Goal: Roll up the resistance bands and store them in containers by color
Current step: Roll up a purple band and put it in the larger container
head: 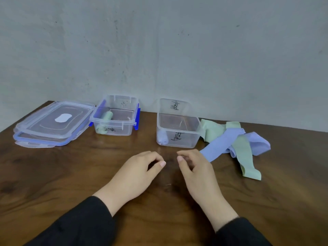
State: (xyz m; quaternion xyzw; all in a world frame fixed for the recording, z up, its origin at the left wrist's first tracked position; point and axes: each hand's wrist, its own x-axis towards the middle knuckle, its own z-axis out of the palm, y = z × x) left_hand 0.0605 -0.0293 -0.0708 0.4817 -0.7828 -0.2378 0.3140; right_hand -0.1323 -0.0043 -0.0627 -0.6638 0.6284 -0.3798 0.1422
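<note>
Two clear plastic containers stand at the back of the wooden table. The left container (113, 102) holds a rolled green band (106, 118). The right container (177, 128) holds a rolled pale blue band (163, 139) in its near left corner. To its right lies a loose heap of unrolled bands: blue bands (218, 146) tangled with green bands (244, 153). My left hand (140, 173) and my right hand (197, 173) hover over the table in front of the right container, fingers loosely curled, holding nothing.
Two stacked clear lids (51, 123) with blue clips lie at the far left. A grey wall (177, 50) rises right behind the containers. Bare wooden table (53, 174) lies in front of the lids, to the left of my hands.
</note>
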